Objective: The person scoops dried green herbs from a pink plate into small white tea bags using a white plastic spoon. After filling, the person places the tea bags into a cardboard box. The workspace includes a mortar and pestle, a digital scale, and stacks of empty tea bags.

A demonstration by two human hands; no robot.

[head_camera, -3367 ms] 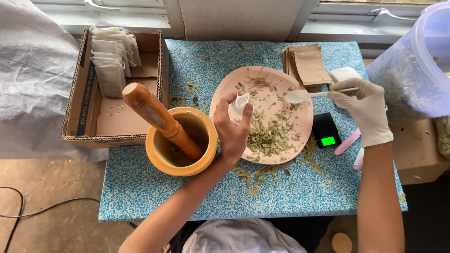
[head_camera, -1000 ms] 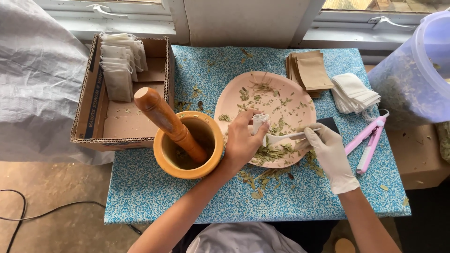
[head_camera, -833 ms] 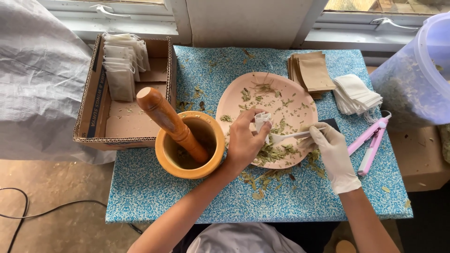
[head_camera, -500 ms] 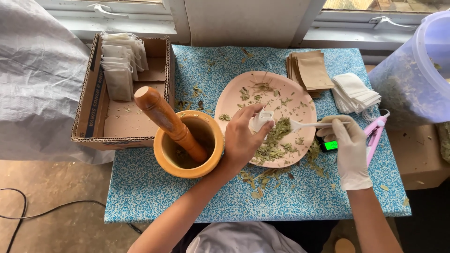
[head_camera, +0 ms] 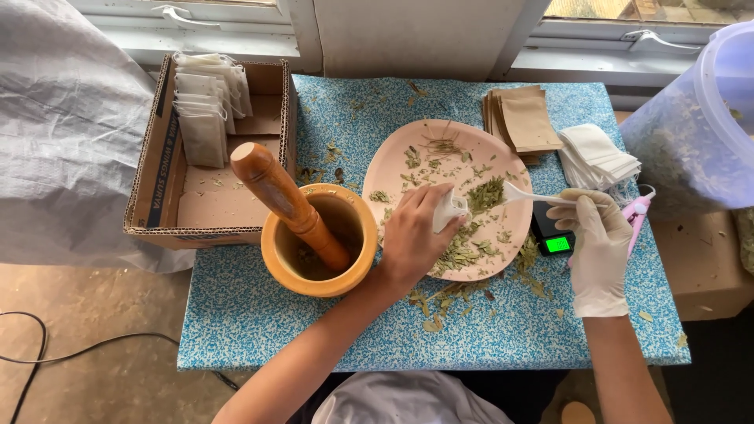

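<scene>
Two hands work over a small table [head_camera: 259,330] covered in blue-and-white speckled cloth, with bare concrete floor [head_camera: 94,345] and a dark cable to the person's left. The bare left hand [head_camera: 414,237] pinches a small white sachet [head_camera: 449,210] between thumb and fingertips, holding it over the near half of a pale pink plate [head_camera: 397,161]. The gloved right hand [head_camera: 598,243] closes its fingers round the handle of a white plastic spoon [head_camera: 525,195], whose bowl, heaped with dried green leaves [head_camera: 485,192], sits just beside the sachet. More crushed leaves lie scattered on the plate under the left fingers and spill onto the cloth nearer the person. Just under the right fingers sits a small black scale [head_camera: 552,235] with a lit green display; pink tweezers [head_camera: 638,216] lie just right of them. Left of the left hand stands a yellow wooden mortar [head_camera: 276,235] with a pestle [head_camera: 283,200] leaning in it. Beyond the right fingers lie white sachets [head_camera: 598,155] and brown paper packets [head_camera: 525,122]; a clear tub of leaves [head_camera: 699,133] stands farther right. Farther left, an open cardboard box [head_camera: 161,157] holds filled sachets. Window frames [head_camera: 236,23] run along the far edge.
</scene>
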